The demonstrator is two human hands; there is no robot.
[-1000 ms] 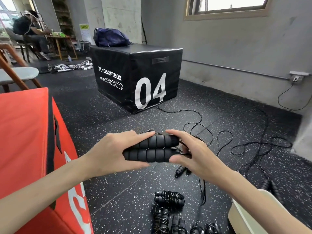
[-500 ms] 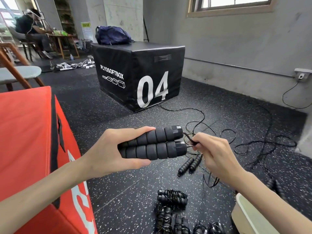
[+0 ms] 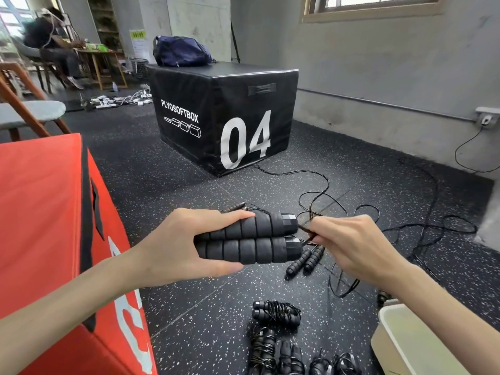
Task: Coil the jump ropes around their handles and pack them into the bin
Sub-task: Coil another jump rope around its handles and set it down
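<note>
- Meanwhile, left hand (image 3: 173, 244) clasps paired handles (image 3: 251, 239) side by side, steadying them for coiling.
- Right hand (image 3: 349, 244) pinches the cord (image 3: 305, 228) at their caps.
- Bin (image 3: 389, 339) waits near right.

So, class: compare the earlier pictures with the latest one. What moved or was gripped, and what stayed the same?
The right hand slid off the ends of the paired handles, moved right, and now pinches the cord where it leaves the caps. The left hand holds both handles side by side as before. The coiled ropes, loose handle pair and bin lie unchanged on the floor.
</note>
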